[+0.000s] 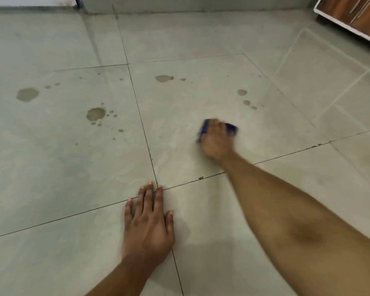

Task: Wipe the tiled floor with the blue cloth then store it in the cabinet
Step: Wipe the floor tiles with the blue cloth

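The right hand [217, 139] presses the blue cloth [206, 128] onto the tiled floor [51, 167], fingers curled over it so only its edges show on either side of the knuckles; the left hand [149, 223] lies flat with straight fingers on the floor, nearer the person than the cloth and to its left, seemingly bracing the body. The step in hand looks like wiping, and to do it well the cloth should be carried in overlapping strokes out to the spots: a small group of wet marks [242, 92] just beyond the cloth, another [163, 78] farther beyond, and larger blotches [95, 114] well to the cloth's left. The cloth and right hand are blurred, so its folds and the exact grip cannot be made out. A wood-fronted unit [359, 16], perhaps the cabinet, is cut off far beyond the cloth to the right
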